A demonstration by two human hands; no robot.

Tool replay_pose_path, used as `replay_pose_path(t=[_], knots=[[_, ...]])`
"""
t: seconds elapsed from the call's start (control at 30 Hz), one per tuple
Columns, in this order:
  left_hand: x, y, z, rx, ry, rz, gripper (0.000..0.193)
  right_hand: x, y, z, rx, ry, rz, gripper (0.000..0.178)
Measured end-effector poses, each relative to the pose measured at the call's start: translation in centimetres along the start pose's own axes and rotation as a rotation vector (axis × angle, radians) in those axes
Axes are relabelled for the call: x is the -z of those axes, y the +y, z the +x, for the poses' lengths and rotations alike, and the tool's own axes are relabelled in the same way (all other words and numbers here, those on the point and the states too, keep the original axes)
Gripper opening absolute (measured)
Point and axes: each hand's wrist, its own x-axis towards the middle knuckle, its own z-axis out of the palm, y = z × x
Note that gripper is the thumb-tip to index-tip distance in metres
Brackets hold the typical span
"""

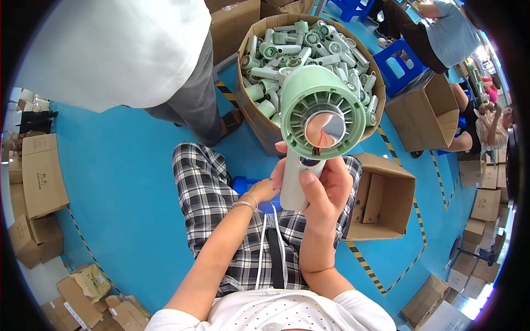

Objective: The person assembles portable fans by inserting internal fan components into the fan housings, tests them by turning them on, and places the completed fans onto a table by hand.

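Observation:
My right hand [326, 190] is closed round the pale grey handle of a handheld fan [320, 102], its thumb on the front. The fan is held up before me, with its light green round head on top and a shiny round hub amid the slats. Red wires show at the bottom of the head. My left hand [264, 190] is beside the handle above my lap. Its fingers are partly hidden by the handle, and I cannot tell whether they grip it. Behind the fan stands a large cardboard bin [259, 129] full of similar green and white fans.
An open cardboard box [381, 229] is by my right knee, and another [422, 118] stands farther right near a blue stool [400, 66]. A person in a white top [121, 49] stands close at left. Stacked cartons [44, 176] line the left side. Striped tape marks the blue floor.

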Motion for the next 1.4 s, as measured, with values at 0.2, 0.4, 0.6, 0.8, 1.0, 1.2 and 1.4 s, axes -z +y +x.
replay_pose_path(t=[0.2,0.4,0.6,0.8,1.0,1.2,1.4], knots=[[-0.8,-1.0,0.6,-0.033,0.044,-0.020,0.041,-0.2,0.0,0.1,0.006,-0.025,0.024,0.044],[0.3,0.1,-0.1,-0.003,-0.001,-0.026,0.040,0.0,0.0,0.1,0.013,-0.032,0.017,0.043],[0.6,0.4,-0.5,0.028,0.016,-0.058,0.039,-0.1,0.0,0.0,0.006,-0.034,0.039,0.045],[0.7,0.5,-0.5,0.003,-0.008,-0.065,0.041,0.0,0.0,-0.1,0.013,-0.036,0.041,0.046],[0.2,-0.1,-0.2,0.023,0.005,-0.041,0.043,-0.1,-0.1,0.0,0.010,-0.029,0.036,0.045],[0.6,0.3,-0.6,0.035,-0.018,-0.045,0.045,-0.2,-0.1,-0.1,0.004,-0.014,0.043,0.044],[0.4,0.2,-0.5,0.044,-0.009,-0.041,0.047,-0.2,-0.1,0.0,0.006,-0.014,0.037,0.044]])
